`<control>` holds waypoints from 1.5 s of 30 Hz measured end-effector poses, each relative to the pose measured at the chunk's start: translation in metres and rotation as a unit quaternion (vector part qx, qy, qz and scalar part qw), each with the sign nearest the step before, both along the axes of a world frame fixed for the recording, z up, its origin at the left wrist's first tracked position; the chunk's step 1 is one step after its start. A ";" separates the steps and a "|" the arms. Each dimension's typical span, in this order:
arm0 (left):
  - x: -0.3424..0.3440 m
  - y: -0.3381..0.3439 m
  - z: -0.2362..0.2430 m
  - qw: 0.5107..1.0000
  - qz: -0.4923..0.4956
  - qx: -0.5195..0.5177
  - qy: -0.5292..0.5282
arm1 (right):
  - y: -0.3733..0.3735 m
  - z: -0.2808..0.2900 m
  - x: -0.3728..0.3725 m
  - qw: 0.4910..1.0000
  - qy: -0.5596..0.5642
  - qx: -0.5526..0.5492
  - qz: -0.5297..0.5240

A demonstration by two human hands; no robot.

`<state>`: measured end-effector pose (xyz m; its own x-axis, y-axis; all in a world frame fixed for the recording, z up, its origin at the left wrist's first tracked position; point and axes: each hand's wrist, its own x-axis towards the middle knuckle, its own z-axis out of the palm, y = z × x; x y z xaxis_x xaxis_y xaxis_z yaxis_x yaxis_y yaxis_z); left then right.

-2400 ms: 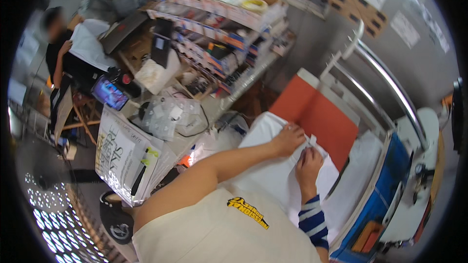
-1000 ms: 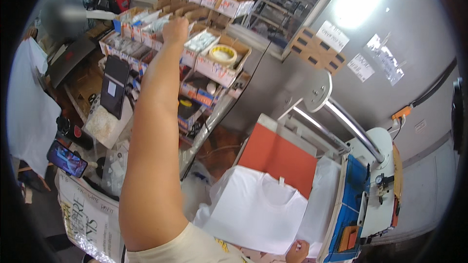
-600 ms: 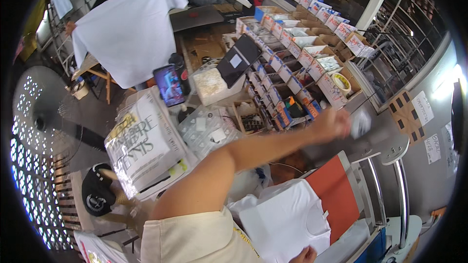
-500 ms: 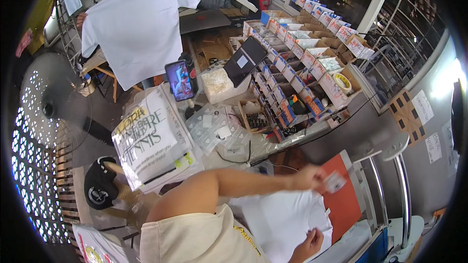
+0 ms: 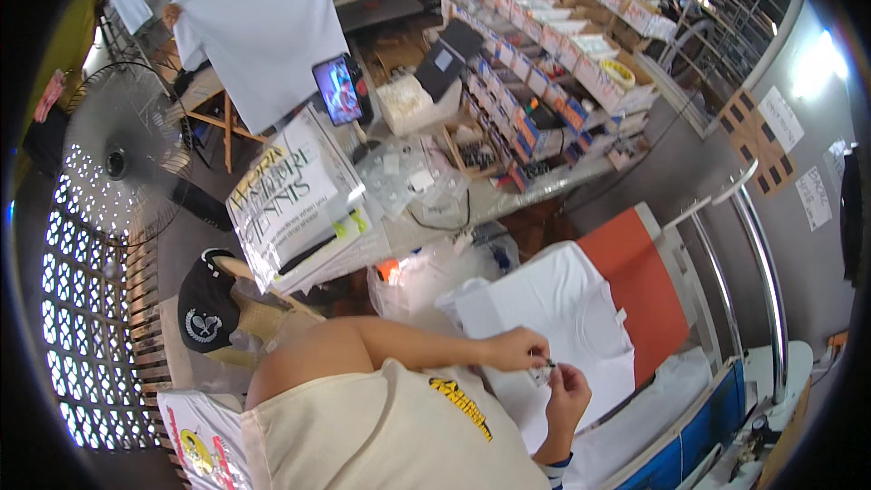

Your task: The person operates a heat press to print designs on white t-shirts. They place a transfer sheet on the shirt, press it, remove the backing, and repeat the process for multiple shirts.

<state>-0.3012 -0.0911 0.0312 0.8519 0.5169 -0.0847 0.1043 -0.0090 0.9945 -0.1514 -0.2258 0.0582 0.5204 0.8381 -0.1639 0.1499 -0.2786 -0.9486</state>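
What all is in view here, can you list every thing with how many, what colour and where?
White cotton T-shirt: one, white, laid flat over the press platen, under both hands.
Orange flat press pad: one, orange, right of the shirt.
Small pale label piece: one, whitish, pinched between the two hands; too small to tell more.
Hanging light-grey T-shirt: one, held up by another person, top left.
Tilted shelf rack of small boxes: one, many-coloured, top centre.
Black round standing fan: one, left.
Black cap: one, lower left.
Clear bag of printed sheets: one, on the cluttered table, left of centre.
Small lit screen: one, upright on the table.
Left hand: fingers pinched on the label piece.
Right hand: fingers on the same piece.
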 end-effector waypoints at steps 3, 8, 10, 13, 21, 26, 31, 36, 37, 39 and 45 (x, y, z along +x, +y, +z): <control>0.008 0.006 0.003 0.993 -0.017 -0.113 0.016 | -0.004 -0.002 -0.004 0.991 0.094 0.037 -0.086; 0.016 0.016 -0.037 0.991 0.091 0.084 -0.051 | -0.010 -0.038 0.022 0.991 -0.001 -0.043 -0.124; 0.004 0.045 -0.024 0.963 0.097 0.251 -0.006 | 0.003 -0.031 0.041 0.982 -0.050 -0.095 -0.157; 0.006 0.080 -0.006 0.908 0.096 0.408 -0.017 | 0.029 -0.033 0.083 0.980 -0.075 -0.067 -0.174; 0.098 0.100 -0.010 0.846 -0.087 0.513 -0.118 | 0.084 -0.035 0.112 0.941 -0.220 -0.125 -0.225; 0.116 0.093 -0.028 0.831 -0.136 0.534 -0.072 | 0.073 -0.039 0.093 0.895 -0.395 -0.092 -0.187; 0.119 0.094 -0.034 0.829 -0.137 0.538 -0.069 | 0.048 -0.051 0.061 0.876 -0.465 -0.071 -0.110; 0.121 0.094 -0.032 0.829 -0.142 0.537 -0.066 | 0.043 -0.055 0.058 0.871 -0.471 -0.072 -0.117; 0.121 0.094 -0.031 0.828 -0.140 0.539 -0.065 | 0.044 -0.055 0.058 0.871 -0.472 -0.071 -0.117; 0.121 0.095 -0.031 0.826 -0.136 0.543 -0.062 | 0.045 -0.056 0.059 0.870 -0.474 -0.069 -0.116; 0.122 0.093 -0.033 0.837 -0.136 0.526 -0.063 | 0.045 -0.056 0.059 0.869 -0.476 -0.065 -0.119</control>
<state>-0.1796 0.0024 -0.0016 0.9177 0.0347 0.3957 -0.1493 -0.8930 0.4245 -0.0923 -0.1808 0.0019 0.6281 0.6953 0.3493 0.7728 -0.5045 -0.3851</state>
